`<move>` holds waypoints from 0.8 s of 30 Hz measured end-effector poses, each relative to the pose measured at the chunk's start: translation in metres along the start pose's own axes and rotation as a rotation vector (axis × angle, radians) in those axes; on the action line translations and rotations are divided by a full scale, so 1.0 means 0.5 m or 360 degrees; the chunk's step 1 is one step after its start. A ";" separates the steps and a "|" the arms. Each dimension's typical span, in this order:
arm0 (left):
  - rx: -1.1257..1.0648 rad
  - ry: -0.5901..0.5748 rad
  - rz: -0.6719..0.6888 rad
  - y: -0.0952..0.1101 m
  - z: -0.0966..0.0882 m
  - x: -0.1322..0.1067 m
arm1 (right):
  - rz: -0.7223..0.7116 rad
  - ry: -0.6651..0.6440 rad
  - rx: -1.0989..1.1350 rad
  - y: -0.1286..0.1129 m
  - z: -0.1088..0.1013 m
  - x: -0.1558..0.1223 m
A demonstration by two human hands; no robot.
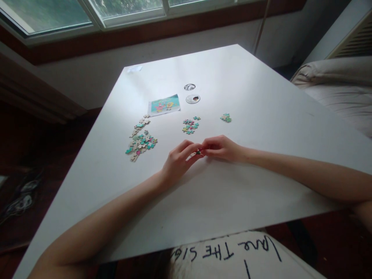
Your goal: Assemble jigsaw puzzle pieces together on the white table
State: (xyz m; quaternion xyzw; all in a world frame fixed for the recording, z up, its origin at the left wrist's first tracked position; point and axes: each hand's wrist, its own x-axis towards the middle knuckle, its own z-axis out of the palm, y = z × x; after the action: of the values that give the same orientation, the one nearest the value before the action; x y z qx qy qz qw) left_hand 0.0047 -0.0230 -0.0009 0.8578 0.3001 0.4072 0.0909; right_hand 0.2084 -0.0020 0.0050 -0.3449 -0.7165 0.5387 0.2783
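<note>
Two bare hands, both mine, are meeting over the white, smooth tabletop, between its left and right edges. My left hand is pinching a small red and dark-green puzzle piece between thumb and fingers; my right hand is closing its fingertips on the other side. Both grips are being narrow, but my fingers are covering so much that I cannot tell whether I am holding only one piece.

Toward the left edge, a loose heap of teal, pink and grey puzzle pieces is lying. Just beyond my hands, a small group of teal, pink and yellow pieces is resting, and nearer the right edge, a little pale-green cluster is sitting.

I am seeing some risks. If one hand is pressing harder than the other, the thin piece could be bending or slipping away. If my left knuckles are swinging forward, they could be scattering the small group.
</note>
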 end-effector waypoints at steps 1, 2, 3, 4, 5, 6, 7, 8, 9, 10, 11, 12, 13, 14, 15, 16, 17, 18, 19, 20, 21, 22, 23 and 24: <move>-0.0001 -0.0014 0.0010 0.000 0.000 0.000 | 0.0009 -0.0007 0.0020 0.000 0.000 0.000; -0.0004 -0.0023 0.0023 -0.001 0.000 0.000 | 0.0019 -0.0014 0.0051 0.000 0.000 0.000; -0.0003 -0.0027 0.0036 -0.001 0.000 0.000 | 0.0027 -0.0019 0.0089 -0.001 -0.001 0.000; 0.0005 -0.0027 0.0050 -0.002 0.000 -0.001 | 0.0034 -0.0022 0.0126 -0.002 -0.001 0.000; 0.0026 -0.0024 0.0064 -0.003 0.000 -0.002 | 0.0042 -0.0024 0.0155 -0.003 -0.002 0.000; 0.0056 -0.0018 0.0078 -0.004 0.000 -0.002 | 0.0049 -0.0028 0.0172 -0.005 -0.003 0.001; 0.0093 -0.0010 0.0092 -0.005 0.000 -0.003 | 0.0057 -0.0033 0.0177 -0.007 -0.005 0.001; 0.0132 0.0003 0.0105 -0.005 0.000 -0.004 | 0.0062 -0.0040 0.0176 -0.008 -0.006 0.001; 0.0171 0.0017 0.0119 -0.006 0.000 -0.004 | 0.0067 -0.0051 0.0171 -0.009 -0.007 0.000; 0.0203 0.0030 0.0132 -0.006 0.000 -0.004 | 0.0072 -0.0061 0.0165 -0.010 -0.007 0.000; 0.0230 0.0042 0.0138 -0.005 -0.001 -0.004 | 0.0077 -0.0069 0.0159 -0.011 -0.008 -0.001; 0.0247 0.0049 0.0141 -0.005 -0.001 -0.003 | 0.0082 -0.0074 0.0155 -0.011 -0.008 -0.001; 0.0256 0.0052 0.0140 -0.004 -0.001 -0.002 | 0.0087 -0.0076 0.0150 -0.010 -0.008 -0.002; 0.0257 0.0047 0.0136 -0.004 -0.001 -0.001 | 0.0088 -0.0073 0.0143 -0.010 -0.007 -0.002; 0.0252 0.0035 0.0130 -0.003 -0.001 -0.001 | 0.0085 -0.0064 0.0136 -0.009 -0.007 -0.003; 0.0242 0.0022 0.0124 -0.003 -0.001 0.000 | 0.0078 -0.0055 0.0129 -0.008 -0.006 -0.003; 0.0227 0.0004 0.0115 -0.003 0.000 0.000 | 0.0069 -0.0047 0.0124 -0.007 -0.005 -0.003; 0.0214 -0.0009 0.0104 -0.003 0.000 0.000 | 0.0059 -0.0041 0.0123 -0.006 -0.005 -0.003; 0.0204 -0.0018 0.0095 -0.004 0.000 0.000 | 0.0049 -0.0040 0.0126 -0.005 -0.004 -0.003; 0.0197 -0.0027 0.0092 -0.004 0.001 0.000 | 0.0040 -0.0044 0.0128 -0.004 -0.004 -0.003; 0.0195 -0.0031 0.0094 -0.005 0.001 0.000 | 0.0033 -0.0053 0.0126 -0.003 -0.004 -0.003; 0.0197 -0.0035 0.0102 -0.005 0.001 0.000 | 0.0024 -0.0062 0.0118 -0.002 -0.004 -0.002; 0.0205 -0.0039 0.0114 -0.005 0.001 0.000 | 0.0014 -0.0068 0.0104 -0.001 -0.003 -0.002; 0.0213 -0.0046 0.0129 -0.006 0.001 0.000 | 0.0007 -0.0070 0.0083 0.000 -0.003 -0.001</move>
State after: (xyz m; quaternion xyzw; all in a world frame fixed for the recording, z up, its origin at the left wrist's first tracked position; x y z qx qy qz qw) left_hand 0.0038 -0.0208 -0.0025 0.8792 0.2904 0.3771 0.0211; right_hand 0.2101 -0.0017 0.0052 -0.3272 -0.7073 0.5653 0.2702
